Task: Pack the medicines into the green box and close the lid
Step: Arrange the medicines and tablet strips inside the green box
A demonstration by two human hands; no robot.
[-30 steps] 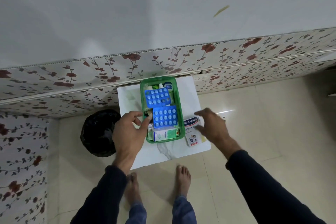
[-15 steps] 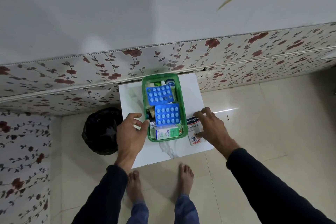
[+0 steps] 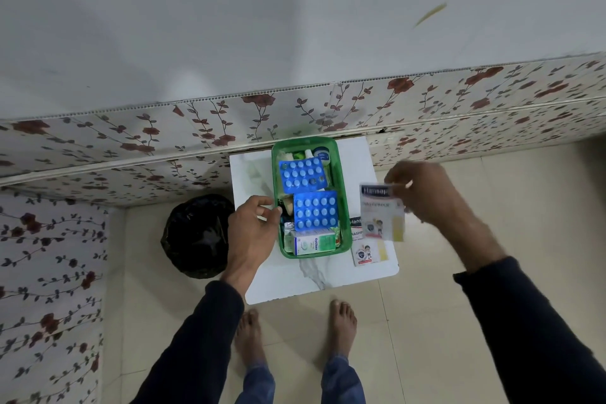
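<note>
The green box [image 3: 345, 193] stands open on a small white marble-look table [image 3: 328, 275]. Inside it lie two blue tablet blister sheets [image 3: 314, 209], a green-and-white carton [image 3: 314, 243] and small tubes at the far end. My left hand [image 3: 252, 233] rests at the box's left wall, fingertips on the rim. My right hand [image 3: 426, 192] holds a bandage packet [image 3: 380, 213] up in the air, to the right of the box. Another bandage packet [image 3: 367, 249] lies flat on the table beside the box's right wall. No lid is visible.
A black bin bag [image 3: 196, 234] sits on the floor left of the table. A floral-patterned panel [image 3: 196, 141] runs along the wall behind the table. My bare feet [image 3: 295, 331] stand on the tiled floor at the table's near edge.
My right hand closed on a bandage packet lying on the table and lifted it up and to the right. My left hand stayed by the box's left wall.
</note>
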